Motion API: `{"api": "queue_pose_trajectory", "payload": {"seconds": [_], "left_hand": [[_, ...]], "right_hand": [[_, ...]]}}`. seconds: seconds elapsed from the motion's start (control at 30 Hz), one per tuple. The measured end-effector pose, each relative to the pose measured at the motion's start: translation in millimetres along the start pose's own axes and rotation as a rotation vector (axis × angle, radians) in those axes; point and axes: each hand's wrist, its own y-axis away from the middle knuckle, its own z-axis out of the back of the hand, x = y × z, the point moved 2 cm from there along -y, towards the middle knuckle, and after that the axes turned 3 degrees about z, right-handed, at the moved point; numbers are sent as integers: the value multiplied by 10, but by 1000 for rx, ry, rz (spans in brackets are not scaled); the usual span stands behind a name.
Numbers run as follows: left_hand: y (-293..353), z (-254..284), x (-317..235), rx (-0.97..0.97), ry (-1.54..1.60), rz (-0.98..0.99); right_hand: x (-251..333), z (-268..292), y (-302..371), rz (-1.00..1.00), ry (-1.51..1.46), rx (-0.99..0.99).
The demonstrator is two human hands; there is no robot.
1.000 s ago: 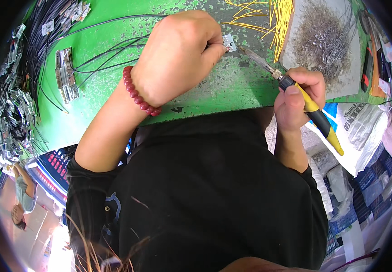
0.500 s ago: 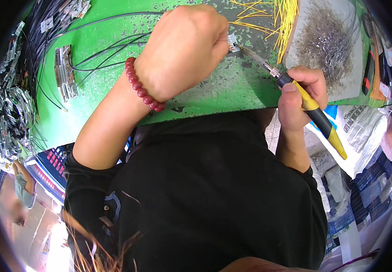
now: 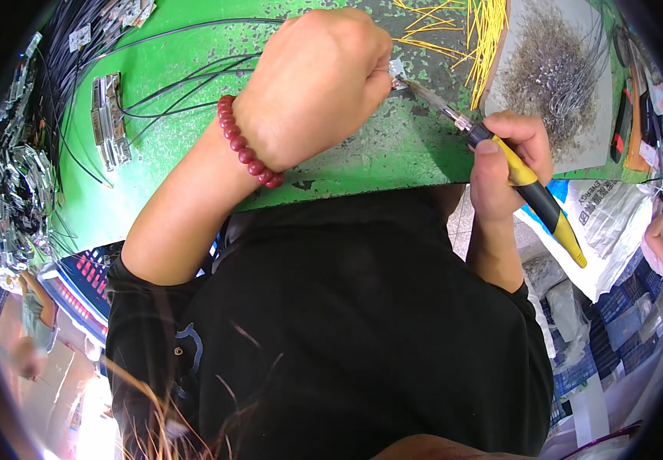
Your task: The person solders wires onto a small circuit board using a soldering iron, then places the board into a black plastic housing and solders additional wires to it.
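My right hand (image 3: 509, 162) grips a yellow-and-black soldering iron (image 3: 534, 195) like a pen, its tip pointing up and left. That tip meets or nearly meets a small silvery metal piece (image 3: 397, 67) on the bench, right beside the fingers of my left hand (image 3: 312, 88). The left hand is closed, back upward, a dark red bead bracelet (image 3: 246, 153) round its wrist. Black cables (image 3: 186, 80) run from the left to under this hand. Its fingertips and whatever they pinch are hidden.
Yellow wires (image 3: 488, 54) lie at the far right of the green bench (image 3: 193, 153), next to a grey board (image 3: 588, 138) with dark residue and thin wire. A stack of metal parts (image 3: 109, 123) lies left; shiny metal parts (image 3: 13, 188) pile at the left edge. Tools (image 3: 638, 107) lie far right.
My left hand has shifted slightly to the right. The soldering iron and my right hand stay almost where they were.
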Motion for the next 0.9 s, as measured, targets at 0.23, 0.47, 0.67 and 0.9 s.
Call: {"api": "queue_pose_trajectory", "payload": {"seconds": [0.23, 0.47, 0.67, 0.9], "left_hand": [[20, -22, 5, -9, -32, 5], [19, -12, 20, -7, 0, 8], [45, 66, -2, -29, 67, -21], [138, 58, -43, -47, -21, -63]], "right_hand": [[-56, 1, -1, 76, -68, -88], [-33, -86, -11, 55, -154, -141], [76, -143, -33, -40, -158, -1], [192, -335, -367, 381, 378, 263]]}}
